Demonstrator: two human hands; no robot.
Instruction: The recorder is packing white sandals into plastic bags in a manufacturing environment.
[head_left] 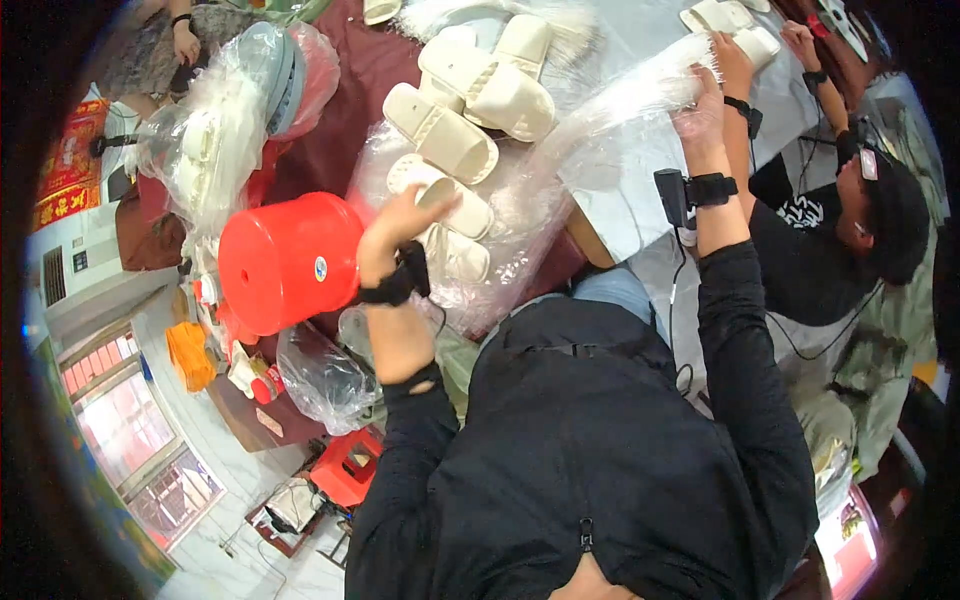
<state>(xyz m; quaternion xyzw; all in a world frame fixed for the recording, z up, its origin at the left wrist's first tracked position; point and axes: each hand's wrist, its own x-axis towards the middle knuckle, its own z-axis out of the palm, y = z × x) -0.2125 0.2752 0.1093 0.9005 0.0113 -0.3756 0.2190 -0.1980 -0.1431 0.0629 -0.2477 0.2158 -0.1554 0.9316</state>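
Observation:
My left hand is over the left side of a cream slipper, thumb and fingers apart, and seems to touch it. Just below lies another cream slipper, on a layer of clear plastic film. Out to the upper right, my right hand grips the end of a fanned bundle of clear plastic bags or film. The bundle trails down left toward the slippers. A co-worker's hand is right beside my right hand, at the same end of the bundle.
Several more cream slippers are heaped farther up the table. A red plastic stool lies on its side left of my left hand, near bagged goods. The co-worker sits at right. A red stool stands lower left.

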